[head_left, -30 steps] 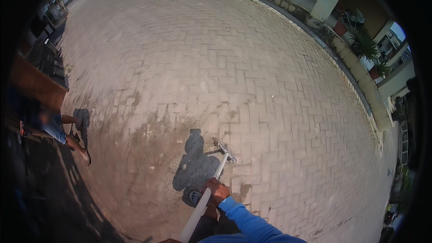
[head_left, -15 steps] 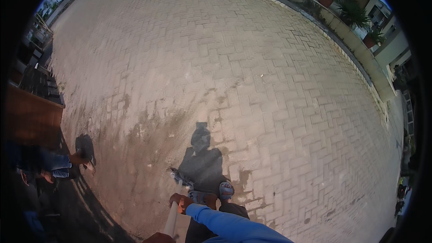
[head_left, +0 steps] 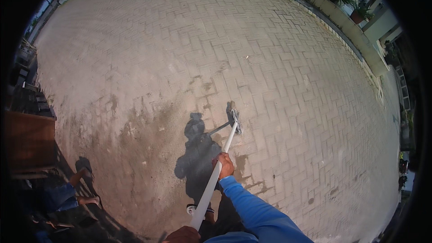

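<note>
Running from the lower edge up toward one o'clock, the white pole [head_left: 215, 180] of a long-handled floor brush sets the line of the head view: its long axis points away from the person, and the brush head [head_left: 235, 120] rests on the paved yard [head_left: 279, 63] at the far end.

The right hand [head_left: 225, 165] is clamped around the pole about midway and is the nearer one to the head. The left hand [head_left: 183, 235] grips the near end at six o'clock, well apart from the right.

A damp, darker patch [head_left: 135, 153] spreads at nine o'clock from the brush. Another person's legs [head_left: 67, 193] show at eight o'clock beside a brown wooden box [head_left: 27, 139]. Red plant pots [head_left: 357, 15] stand at one o'clock. No packages, labels or signs are legible.
</note>
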`<state>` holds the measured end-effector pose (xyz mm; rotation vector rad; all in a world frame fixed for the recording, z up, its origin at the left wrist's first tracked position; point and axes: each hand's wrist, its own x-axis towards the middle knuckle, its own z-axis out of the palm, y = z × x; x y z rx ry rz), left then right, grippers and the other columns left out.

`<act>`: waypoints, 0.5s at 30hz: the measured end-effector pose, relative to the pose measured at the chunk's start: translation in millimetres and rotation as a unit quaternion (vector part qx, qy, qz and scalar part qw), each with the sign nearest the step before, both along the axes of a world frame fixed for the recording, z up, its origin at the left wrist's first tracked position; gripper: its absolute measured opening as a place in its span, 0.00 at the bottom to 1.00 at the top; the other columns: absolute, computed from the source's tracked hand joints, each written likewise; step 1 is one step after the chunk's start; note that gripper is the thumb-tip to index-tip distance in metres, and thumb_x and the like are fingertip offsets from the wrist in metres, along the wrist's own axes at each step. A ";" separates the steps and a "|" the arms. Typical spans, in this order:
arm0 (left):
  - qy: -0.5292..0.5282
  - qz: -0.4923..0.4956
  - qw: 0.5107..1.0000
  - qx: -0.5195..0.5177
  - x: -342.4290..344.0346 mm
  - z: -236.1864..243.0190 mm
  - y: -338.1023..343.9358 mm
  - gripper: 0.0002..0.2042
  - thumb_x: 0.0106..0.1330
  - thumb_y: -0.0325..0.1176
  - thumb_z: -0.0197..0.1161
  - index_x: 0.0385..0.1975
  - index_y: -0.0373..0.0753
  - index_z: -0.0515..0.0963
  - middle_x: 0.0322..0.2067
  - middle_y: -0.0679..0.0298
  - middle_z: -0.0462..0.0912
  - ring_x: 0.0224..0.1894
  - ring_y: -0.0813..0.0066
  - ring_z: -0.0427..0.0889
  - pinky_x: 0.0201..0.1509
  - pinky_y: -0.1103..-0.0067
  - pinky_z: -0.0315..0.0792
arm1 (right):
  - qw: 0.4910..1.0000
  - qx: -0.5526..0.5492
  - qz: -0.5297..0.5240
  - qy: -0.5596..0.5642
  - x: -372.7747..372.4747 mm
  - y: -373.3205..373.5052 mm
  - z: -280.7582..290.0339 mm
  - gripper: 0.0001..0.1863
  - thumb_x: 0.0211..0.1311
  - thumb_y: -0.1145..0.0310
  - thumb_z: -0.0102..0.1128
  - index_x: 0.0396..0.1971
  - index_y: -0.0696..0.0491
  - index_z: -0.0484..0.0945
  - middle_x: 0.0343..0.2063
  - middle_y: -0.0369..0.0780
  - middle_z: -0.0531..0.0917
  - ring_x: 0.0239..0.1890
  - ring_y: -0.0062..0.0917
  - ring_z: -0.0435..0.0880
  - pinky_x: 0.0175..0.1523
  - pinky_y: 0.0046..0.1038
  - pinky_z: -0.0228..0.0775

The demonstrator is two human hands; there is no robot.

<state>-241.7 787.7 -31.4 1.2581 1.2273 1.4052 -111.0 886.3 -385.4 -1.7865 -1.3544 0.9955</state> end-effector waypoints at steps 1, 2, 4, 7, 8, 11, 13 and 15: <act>0.023 -0.001 1.000 -0.012 -3.9 2.3 -1.0 0.16 0.60 0.38 0.66 0.19 0.39 0.68 0.18 0.61 0.72 0.19 0.66 0.72 0.25 0.71 0.67 | 0.996 0.007 0.043 -0.079 -16.6 -13.5 -5.3 0.11 0.60 0.62 0.61 0.26 0.54 0.74 0.31 0.46 0.76 0.33 0.45 0.80 0.39 0.44 0.73; 0.047 0.000 0.999 -0.023 -9.7 8.3 -2.6 0.15 0.60 0.38 0.66 0.19 0.39 0.68 0.18 0.61 0.72 0.19 0.66 0.72 0.25 0.71 0.67 | 0.997 -0.024 0.072 0.001 -44.5 -38.0 -4.0 0.11 0.61 0.62 0.60 0.27 0.54 0.74 0.33 0.46 0.76 0.35 0.45 0.79 0.41 0.43 0.72; 0.087 0.007 0.995 -0.039 -22.8 26.4 -8.7 0.15 0.59 0.37 0.66 0.19 0.39 0.68 0.18 0.61 0.72 0.20 0.65 0.73 0.25 0.70 0.67 | 0.988 -0.054 0.116 0.084 -109.3 -93.3 9.2 0.11 0.62 0.61 0.60 0.30 0.54 0.75 0.38 0.44 0.75 0.40 0.43 0.78 0.45 0.42 0.71; 0.123 -0.002 0.991 -0.043 -38.4 49.6 -24.0 0.14 0.58 0.36 0.66 0.18 0.38 0.69 0.18 0.61 0.72 0.20 0.65 0.73 0.26 0.70 0.68 | 0.958 -0.165 0.196 0.129 -184.5 -156.3 31.0 0.15 0.63 0.54 0.60 0.35 0.51 0.77 0.42 0.41 0.75 0.41 0.41 0.79 0.49 0.41 0.72; 0.133 -0.011 0.990 -0.040 -45.6 57.1 -31.6 0.13 0.58 0.35 0.66 0.18 0.37 0.70 0.18 0.61 0.72 0.20 0.64 0.74 0.26 0.70 0.68 | 0.958 -0.133 0.213 0.135 -195.1 -174.5 39.1 0.15 0.63 0.53 0.59 0.35 0.51 0.77 0.42 0.41 0.75 0.40 0.41 0.79 0.48 0.41 0.73; 0.138 -0.057 0.989 -0.004 -68.6 75.4 -61.4 0.13 0.57 0.34 0.66 0.18 0.36 0.70 0.18 0.60 0.72 0.21 0.64 0.74 0.26 0.70 0.69 | 0.947 -0.057 0.285 0.134 -201.4 -204.5 67.8 0.16 0.62 0.51 0.60 0.36 0.48 0.77 0.42 0.40 0.74 0.39 0.40 0.80 0.46 0.42 0.74; 0.113 -0.114 0.986 0.035 -89.1 88.0 -84.8 0.12 0.56 0.33 0.66 0.18 0.36 0.71 0.18 0.60 0.73 0.21 0.63 0.74 0.27 0.69 0.69 | 0.927 -0.057 0.355 0.109 -179.1 -216.9 89.1 0.16 0.60 0.51 0.63 0.37 0.47 0.77 0.40 0.40 0.74 0.39 0.39 0.80 0.45 0.42 0.74; 0.071 -0.193 0.975 0.088 -110.3 92.9 -104.7 0.11 0.55 0.32 0.66 0.18 0.35 0.71 0.18 0.60 0.73 0.21 0.63 0.75 0.27 0.69 0.69 | 0.943 -0.002 0.330 0.038 -152.6 -221.8 106.1 0.17 0.59 0.49 0.63 0.36 0.47 0.78 0.38 0.37 0.75 0.37 0.37 0.82 0.40 0.38 0.76</act>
